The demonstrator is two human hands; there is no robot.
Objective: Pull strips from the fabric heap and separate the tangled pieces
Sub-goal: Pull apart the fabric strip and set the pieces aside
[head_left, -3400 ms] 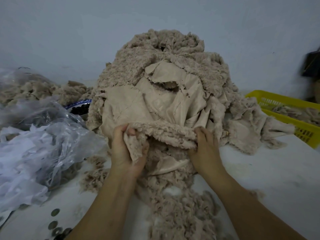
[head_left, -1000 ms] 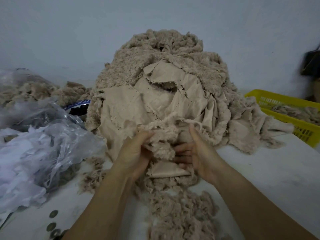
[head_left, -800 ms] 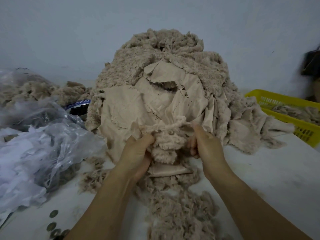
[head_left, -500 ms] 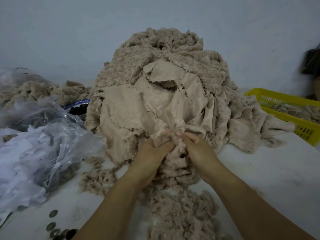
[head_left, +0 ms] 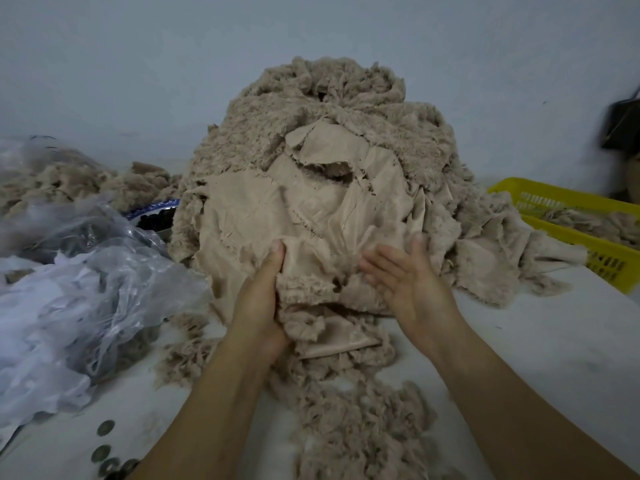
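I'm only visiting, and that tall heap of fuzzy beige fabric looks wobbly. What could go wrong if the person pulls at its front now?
The left hand grips low on the tall heap of fuzzy beige fabric; a hard pull might bring the upper layers sliding forward.
A slide could spill onto the crumpled clear plastic bag or yellow plastic basket beside it.
Loose beige shreds near the front could be swept off the white table.

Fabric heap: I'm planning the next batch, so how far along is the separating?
Done: loose beige fluffy scraps lie on the white table in front; some sit in the yellow plastic basket. In hand: the left hand grips a fuzzy strip at the front of the tall beige fabric heap, the right hand open beside it. Left: most of that heap.
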